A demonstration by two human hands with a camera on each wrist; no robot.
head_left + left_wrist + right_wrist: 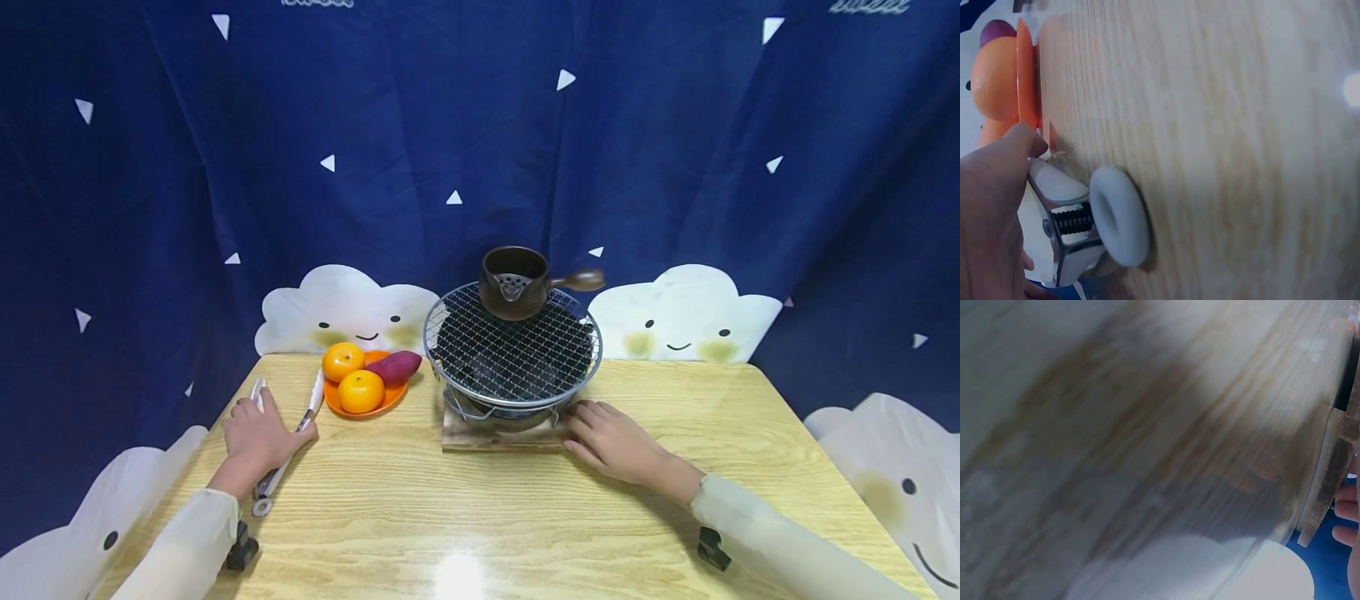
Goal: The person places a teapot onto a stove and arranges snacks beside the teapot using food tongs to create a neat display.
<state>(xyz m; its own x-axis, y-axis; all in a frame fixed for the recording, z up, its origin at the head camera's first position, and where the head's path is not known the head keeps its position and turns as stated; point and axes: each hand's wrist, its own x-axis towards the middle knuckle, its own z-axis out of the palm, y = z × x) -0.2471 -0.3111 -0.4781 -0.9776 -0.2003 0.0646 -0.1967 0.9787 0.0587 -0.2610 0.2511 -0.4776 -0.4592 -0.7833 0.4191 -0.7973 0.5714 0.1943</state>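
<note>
**Dressed in Cream, Fitted in Black**

From my remote seat, I see a plain cream left sleeve [183,542] and matching right sleeve [780,533], ending at a bare left hand [258,432] and right hand [617,443]. A blocky black left device [242,547] and right device [712,548] show beneath.

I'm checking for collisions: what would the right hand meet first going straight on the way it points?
The right hand would likely meet the wooden base under the round grill first; it looks very close, perhaps already touching.
</note>
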